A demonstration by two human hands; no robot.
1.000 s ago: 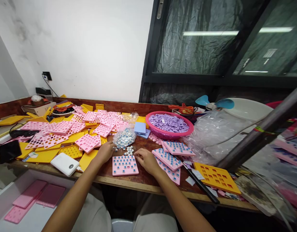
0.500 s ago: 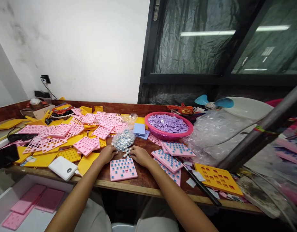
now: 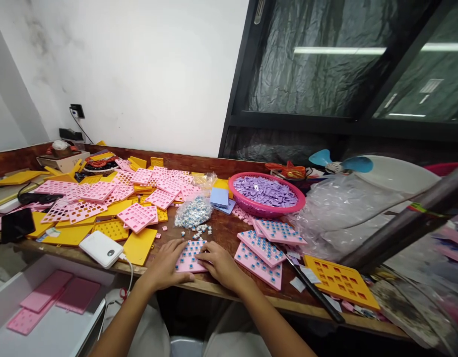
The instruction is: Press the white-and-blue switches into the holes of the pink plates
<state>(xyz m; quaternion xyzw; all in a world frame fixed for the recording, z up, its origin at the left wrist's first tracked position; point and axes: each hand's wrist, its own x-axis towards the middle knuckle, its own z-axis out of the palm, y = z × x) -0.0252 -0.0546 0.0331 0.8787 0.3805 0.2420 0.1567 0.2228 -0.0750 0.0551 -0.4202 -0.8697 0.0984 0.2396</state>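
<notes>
A pink keyboard plate (image 3: 184,263) studded with blue key switches lies flat at the table's front edge. Along its left side my left hand (image 3: 168,265) grips it, thumb at the front edge and fingers reaching over the far corner. My right hand (image 3: 220,262) is over the plate's right side, fingertips bent together and down among the switches; whatever they pinch is hidden. Just beyond the plate are loose blue-and-white switches (image 3: 201,229), spilling from a clear bag of switches (image 3: 193,210).
To the right are stacked pink plates with switches (image 3: 264,248), a black bar (image 3: 316,290) and a yellow plate (image 3: 340,281). Behind stands a pink basket (image 3: 234,195) of purple pieces. Pink and yellow plates (image 3: 135,218) and a white power bank (image 3: 100,249) cover the left, above an open drawer (image 3: 76,329).
Both hands have come back from the loose switches onto the pink plate, left hand at its left side, right hand over its right. The camera view has shifted slightly.
</notes>
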